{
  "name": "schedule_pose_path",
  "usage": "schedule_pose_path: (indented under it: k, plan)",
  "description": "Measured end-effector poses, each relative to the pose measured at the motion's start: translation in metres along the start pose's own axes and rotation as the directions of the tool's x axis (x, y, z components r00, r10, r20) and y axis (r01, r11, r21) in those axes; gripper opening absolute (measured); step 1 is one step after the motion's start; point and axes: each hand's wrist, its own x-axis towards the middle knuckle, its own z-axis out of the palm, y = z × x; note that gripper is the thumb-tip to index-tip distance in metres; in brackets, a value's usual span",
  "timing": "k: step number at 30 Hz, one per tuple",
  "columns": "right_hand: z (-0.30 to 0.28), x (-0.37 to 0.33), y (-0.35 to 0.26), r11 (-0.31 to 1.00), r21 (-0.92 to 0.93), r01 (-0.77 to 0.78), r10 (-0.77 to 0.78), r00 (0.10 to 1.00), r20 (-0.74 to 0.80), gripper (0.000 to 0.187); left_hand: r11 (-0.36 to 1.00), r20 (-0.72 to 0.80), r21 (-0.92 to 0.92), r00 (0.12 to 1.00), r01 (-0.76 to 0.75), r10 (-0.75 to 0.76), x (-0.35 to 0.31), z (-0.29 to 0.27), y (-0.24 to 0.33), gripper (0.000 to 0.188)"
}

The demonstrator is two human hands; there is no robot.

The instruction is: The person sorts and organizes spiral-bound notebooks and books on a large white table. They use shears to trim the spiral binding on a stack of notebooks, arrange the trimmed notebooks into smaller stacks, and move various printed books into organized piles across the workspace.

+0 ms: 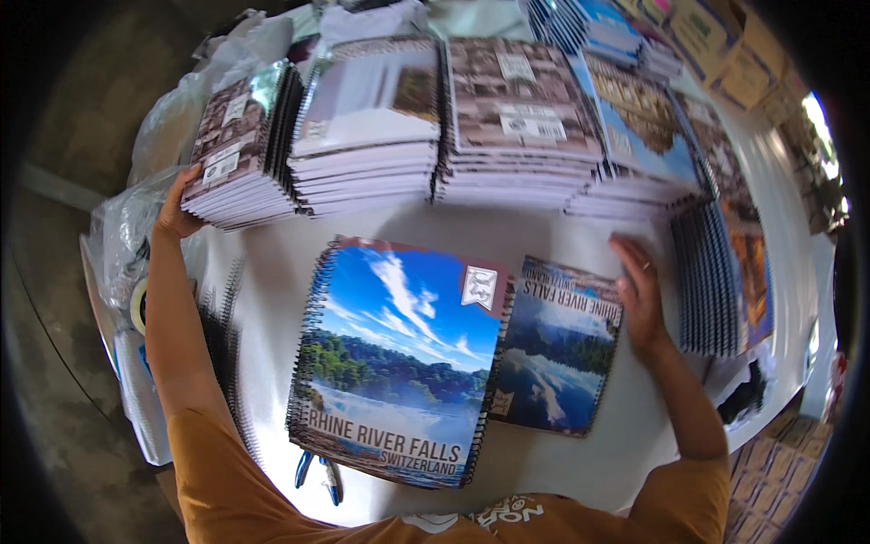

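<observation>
My left hand grips the near-left corner of the far-left stack of spiral notebooks, its fingers bent against the edge. My right hand holds nothing, fingers stretched out, beside the right edge of a smaller spiral notebook. That notebook has a lake-and-mountain cover and lies upside down to me. Nearer and to its left is a larger spiral notebook with a blue-sky and waterfall cover. The larger one overlaps or abuts the small one's left edge; I cannot tell which.
More notebook stacks line the far side of the white table. Another stack stands at the right. Blue-handled pliers lie at the near edge. Clear plastic bags hang at left; cardboard boxes stand far right.
</observation>
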Motion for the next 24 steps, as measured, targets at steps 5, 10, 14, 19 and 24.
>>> schedule_pose_path:
  k: [5,10,14,19,24]
  plan:
    - [-0.003,0.002,-0.002,0.999,0.017,0.032,-0.033,0.997,0.065,0.048,0.995,-0.006,0.092,0.999,-0.035,0.035,0.017,0.008,-0.001,0.054]
    - [-0.004,0.001,-0.002,1.000,0.019,0.017,-0.018,0.999,0.043,0.046,0.988,-0.007,0.143,0.999,0.052,-0.052,0.030,0.014,0.009,0.060]
    - [-0.005,0.000,-0.008,0.996,-0.086,-0.029,0.031,0.999,0.030,0.044,0.979,-0.040,0.187,0.996,0.080,-0.074,0.027,0.026,0.010,0.069]
    - [-0.001,0.002,0.008,0.982,-0.177,0.071,-0.070,0.997,0.008,0.045,0.965,0.004,0.263,1.000,0.005,-0.006,0.019,0.009,0.036,0.077]
    - [0.007,0.001,0.013,0.975,-0.214,0.061,-0.066,0.998,-0.017,0.050,0.986,0.059,0.145,0.996,-0.077,0.069,0.025,-0.009,0.007,0.089]
